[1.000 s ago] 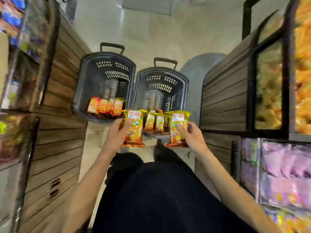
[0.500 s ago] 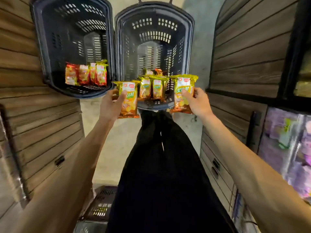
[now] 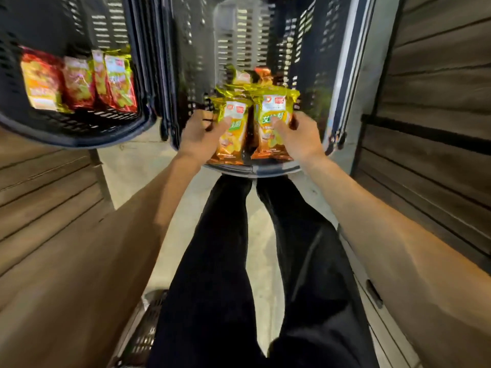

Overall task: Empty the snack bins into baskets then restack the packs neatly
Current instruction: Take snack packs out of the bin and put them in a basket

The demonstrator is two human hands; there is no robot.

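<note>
Now that your left hand [image 3: 198, 138] and right hand [image 3: 300, 140] have drawn together, each gripping a yellow pack [image 3: 232, 131], both sit side by side just inside the right basket's [image 3: 265, 170] near rim, ready to set down.

Two baskets [image 3: 79, 141] ahead; four red packs [image 3: 79, 82]; two held gold packs [image 3: 230, 147]

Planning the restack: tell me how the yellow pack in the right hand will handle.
Probably light: the right hand holds the yellow pack by thumb pinch. Glossy foil looks slippery, likely crinkly. Upright in the basket, it may tip.
</note>
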